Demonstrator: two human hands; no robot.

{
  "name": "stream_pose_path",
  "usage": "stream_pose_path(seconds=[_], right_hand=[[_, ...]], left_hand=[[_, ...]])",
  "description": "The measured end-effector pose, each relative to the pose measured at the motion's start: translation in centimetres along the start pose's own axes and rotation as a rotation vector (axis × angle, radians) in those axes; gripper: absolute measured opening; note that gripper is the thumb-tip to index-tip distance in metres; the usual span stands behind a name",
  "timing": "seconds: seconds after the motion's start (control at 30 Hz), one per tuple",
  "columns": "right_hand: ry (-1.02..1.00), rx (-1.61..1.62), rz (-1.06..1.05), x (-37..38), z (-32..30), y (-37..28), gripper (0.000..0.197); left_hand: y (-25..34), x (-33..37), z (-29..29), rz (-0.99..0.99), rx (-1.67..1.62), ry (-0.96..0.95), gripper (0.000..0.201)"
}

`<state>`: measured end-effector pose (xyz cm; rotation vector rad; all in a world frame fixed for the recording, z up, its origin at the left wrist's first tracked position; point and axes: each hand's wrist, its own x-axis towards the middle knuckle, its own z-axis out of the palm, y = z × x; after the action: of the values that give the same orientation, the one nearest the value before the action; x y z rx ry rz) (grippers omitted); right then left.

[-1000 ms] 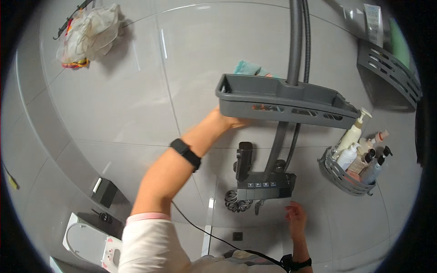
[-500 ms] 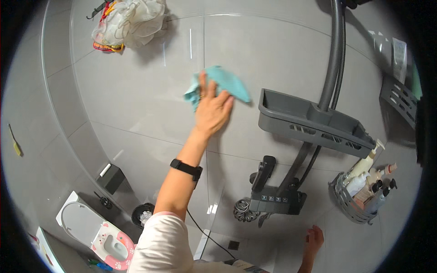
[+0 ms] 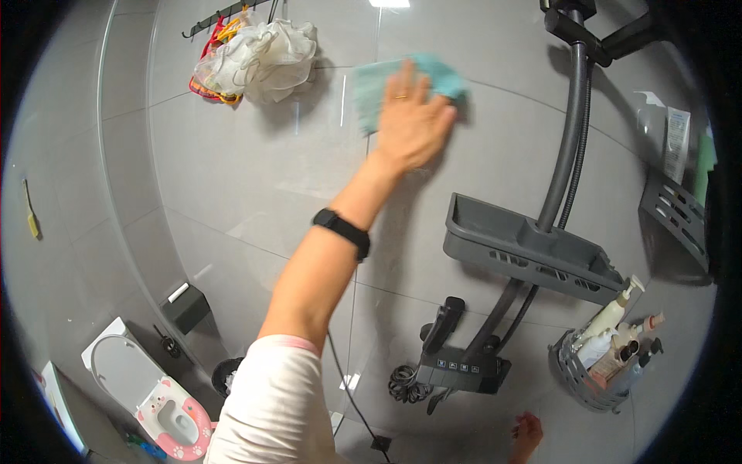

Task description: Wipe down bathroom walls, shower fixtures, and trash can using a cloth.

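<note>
My left hand (image 3: 416,124) lies with fingers spread over a light teal cloth (image 3: 369,94), pressing it flat against the grey tiled wall. The cloth shows on both sides of the fingers. A ring is on one finger and a black band (image 3: 342,232) circles the wrist. Left of the cloth, a white mesh bath puff (image 3: 267,58) hangs from a black hook rail (image 3: 224,15). Low at the right, my right hand (image 3: 527,435) is held away from the cloth, its fingers curled in and nothing visible in them.
A grey shelf tray (image 3: 525,243) juts out on the shower column (image 3: 573,139), above the shower control unit (image 3: 464,371). Pump bottles stand in a corner basket (image 3: 583,383); another corner rack (image 3: 676,220) is higher. A toilet (image 3: 174,417) and dark bin (image 3: 224,375) are lower left.
My left hand has slid the cloth up and to the right along the wall, and the cloth is spread wider. The whole view has shifted upward. My right hand sits lower in the picture.
</note>
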<state>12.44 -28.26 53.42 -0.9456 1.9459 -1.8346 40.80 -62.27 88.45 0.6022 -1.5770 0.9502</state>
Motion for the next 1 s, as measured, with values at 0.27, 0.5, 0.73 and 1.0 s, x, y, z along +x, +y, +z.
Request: stream_pose_path(seconds=[0.27,0.5,0.73,1.0], right_hand=[[-0.004,0.024,0.020,0.6,0.1,3.0,0.023],[0.008,0.082,0.124,-0.2,0.5,3.2,0.025],[0.023,0.011,0.157,-0.4,-0.6,2.8,0.025],[0.025,0.108,0.130,-1.5,-1.6,4.6,0.024]], left_hand=[[1.4,5.2,0.9,0.408,-0.341,-0.107,0.030],[-7.4,2.3,-1.6,0.047,0.043,0.001,0.033],[-7.2,6.4,1.1,-0.277,0.135,0.117,0.036],[1.9,11.3,2.7,0.304,-0.066,-0.029,0.035]])
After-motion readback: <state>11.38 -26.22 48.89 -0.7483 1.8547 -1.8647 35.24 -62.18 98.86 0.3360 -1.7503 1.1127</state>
